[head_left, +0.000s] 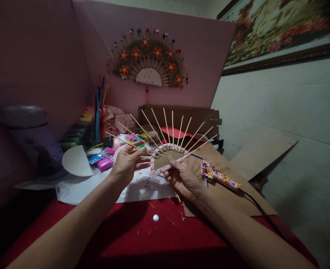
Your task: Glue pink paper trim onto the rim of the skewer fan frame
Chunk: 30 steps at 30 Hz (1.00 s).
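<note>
A person's right hand pinches a stick-rayed cardboard half-disc, partly blocking a white sheet; the left hand, half-open, meets its leftmost sticks, grip unclear. Packets and a floral corded tool lie nearby.

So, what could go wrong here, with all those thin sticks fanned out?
The thin sticks fan out past the half-round cardboard piece, so one might snap or work loose if the left hand by the leftmost ones presses too hard. The corded, flower-patterned tool looks like a glue gun; if hot, it could burn the right hand nearby. Its black cord might snag on the right forearm.
</note>
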Each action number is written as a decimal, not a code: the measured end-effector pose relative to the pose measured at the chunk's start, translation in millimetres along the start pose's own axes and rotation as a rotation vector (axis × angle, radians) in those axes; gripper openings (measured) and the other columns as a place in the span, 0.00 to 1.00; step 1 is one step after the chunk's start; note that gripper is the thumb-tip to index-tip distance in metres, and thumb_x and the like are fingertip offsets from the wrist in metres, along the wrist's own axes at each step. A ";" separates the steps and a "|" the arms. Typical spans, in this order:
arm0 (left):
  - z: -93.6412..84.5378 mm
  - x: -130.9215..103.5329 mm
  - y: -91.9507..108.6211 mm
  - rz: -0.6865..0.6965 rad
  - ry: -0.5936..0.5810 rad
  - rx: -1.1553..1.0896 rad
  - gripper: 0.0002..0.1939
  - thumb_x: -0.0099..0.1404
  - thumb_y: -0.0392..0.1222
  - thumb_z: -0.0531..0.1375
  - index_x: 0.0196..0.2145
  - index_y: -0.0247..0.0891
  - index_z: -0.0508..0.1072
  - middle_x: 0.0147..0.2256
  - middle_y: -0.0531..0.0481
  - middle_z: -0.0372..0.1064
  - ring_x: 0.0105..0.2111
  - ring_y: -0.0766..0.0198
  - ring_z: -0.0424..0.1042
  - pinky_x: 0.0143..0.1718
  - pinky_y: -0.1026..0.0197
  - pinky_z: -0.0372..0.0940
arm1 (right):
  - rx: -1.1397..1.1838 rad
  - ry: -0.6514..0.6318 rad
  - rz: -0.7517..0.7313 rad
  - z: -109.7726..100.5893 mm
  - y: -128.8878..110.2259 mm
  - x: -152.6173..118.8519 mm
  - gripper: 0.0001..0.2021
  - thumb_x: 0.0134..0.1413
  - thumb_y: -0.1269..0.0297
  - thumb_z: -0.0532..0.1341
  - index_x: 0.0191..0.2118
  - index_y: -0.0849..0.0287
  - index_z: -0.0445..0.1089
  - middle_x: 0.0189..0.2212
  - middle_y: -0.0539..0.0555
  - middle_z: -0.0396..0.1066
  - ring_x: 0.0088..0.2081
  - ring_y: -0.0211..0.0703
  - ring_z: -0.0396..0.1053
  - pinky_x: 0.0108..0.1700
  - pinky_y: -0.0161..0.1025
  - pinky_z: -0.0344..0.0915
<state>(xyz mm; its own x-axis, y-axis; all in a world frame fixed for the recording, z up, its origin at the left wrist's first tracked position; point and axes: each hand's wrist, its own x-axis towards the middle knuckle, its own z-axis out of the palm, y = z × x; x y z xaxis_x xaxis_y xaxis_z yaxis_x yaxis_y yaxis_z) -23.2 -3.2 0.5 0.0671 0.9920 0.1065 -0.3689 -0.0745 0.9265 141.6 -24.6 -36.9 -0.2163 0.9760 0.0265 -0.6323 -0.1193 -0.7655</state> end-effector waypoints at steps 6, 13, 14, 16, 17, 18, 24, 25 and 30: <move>-0.6 0.1 -0.9 0.003 -0.004 0.015 0.19 0.52 0.35 0.63 0.43 0.37 0.67 0.29 0.48 0.73 0.22 0.63 0.73 0.21 0.61 0.70 | 0.012 0.014 0.014 -1.6 0.4 0.3 0.11 0.44 0.63 0.65 0.28 0.59 0.61 0.19 0.50 0.69 0.18 0.32 0.63 0.19 0.28 0.58; -2.0 1.3 -1.9 -0.001 -0.010 0.012 0.20 0.51 0.35 0.64 0.43 0.37 0.66 0.29 0.48 0.73 0.22 0.63 0.73 0.22 0.61 0.70 | 0.013 0.011 0.004 -1.6 0.5 0.6 0.11 0.43 0.64 0.65 0.30 0.59 0.62 0.22 0.50 0.71 0.18 0.32 0.64 0.19 0.28 0.59; -2.0 1.3 -1.7 -0.001 -0.010 0.009 0.20 0.51 0.35 0.64 0.43 0.37 0.66 0.29 0.48 0.73 0.22 0.63 0.73 0.22 0.61 0.70 | 0.017 0.008 0.002 -1.8 0.6 0.8 0.11 0.43 0.64 0.65 0.30 0.59 0.62 0.22 0.50 0.71 0.18 0.32 0.64 0.20 0.28 0.59; -1.6 1.1 -1.4 -0.002 -0.007 0.004 0.20 0.51 0.35 0.63 0.43 0.37 0.66 0.29 0.47 0.73 0.22 0.62 0.73 0.21 0.62 0.69 | 0.021 0.005 0.001 -2.4 1.0 1.0 0.11 0.43 0.64 0.65 0.30 0.59 0.62 0.22 0.50 0.71 0.18 0.32 0.64 0.20 0.28 0.59; -1.4 0.9 -1.2 -0.002 -0.005 0.003 0.20 0.52 0.35 0.63 0.43 0.36 0.67 0.29 0.47 0.73 0.22 0.62 0.73 0.21 0.62 0.69 | 0.023 0.005 0.002 -2.6 1.1 1.1 0.11 0.44 0.64 0.65 0.30 0.59 0.62 0.22 0.50 0.71 0.19 0.32 0.64 0.20 0.28 0.59; -1.2 0.7 -1.1 -0.003 -0.003 0.004 0.19 0.52 0.35 0.63 0.43 0.36 0.67 0.29 0.47 0.73 0.22 0.62 0.73 0.21 0.62 0.69 | 0.025 0.006 0.005 -2.6 1.2 1.1 0.11 0.44 0.64 0.65 0.29 0.59 0.62 0.22 0.50 0.71 0.19 0.32 0.65 0.20 0.28 0.59; -1.3 0.7 -1.2 0.000 -0.005 0.022 0.19 0.52 0.35 0.63 0.43 0.37 0.66 0.29 0.47 0.73 0.22 0.63 0.73 0.21 0.62 0.69 | 0.025 0.030 0.012 -0.1 0.0 -0.4 0.10 0.44 0.65 0.65 0.28 0.60 0.62 0.20 0.50 0.70 0.18 0.31 0.64 0.19 0.27 0.59; -1.4 0.9 -1.2 0.002 -0.006 0.021 0.19 0.52 0.35 0.63 0.43 0.37 0.66 0.29 0.47 0.73 0.22 0.63 0.73 0.21 0.62 0.69 | 0.023 0.031 0.010 0.4 -0.2 -0.7 0.10 0.44 0.65 0.65 0.28 0.59 0.62 0.20 0.50 0.70 0.18 0.31 0.64 0.19 0.28 0.59; -1.8 1.0 -1.4 -0.002 -0.009 0.010 0.19 0.52 0.35 0.63 0.43 0.37 0.66 0.29 0.47 0.73 0.22 0.63 0.73 0.21 0.62 0.69 | 0.019 0.027 0.009 0.6 -0.2 -0.6 0.11 0.44 0.64 0.65 0.28 0.59 0.62 0.21 0.50 0.70 0.18 0.31 0.64 0.20 0.28 0.59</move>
<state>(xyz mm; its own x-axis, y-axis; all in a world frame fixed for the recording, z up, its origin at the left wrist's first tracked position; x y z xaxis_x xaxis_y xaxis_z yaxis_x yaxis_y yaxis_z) -24.2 -1.9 -1.3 0.0760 0.9912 0.1083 -0.3597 -0.0741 0.9301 141.4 -25.3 -36.3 -0.2024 0.9793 0.0019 -0.6441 -0.1317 -0.7535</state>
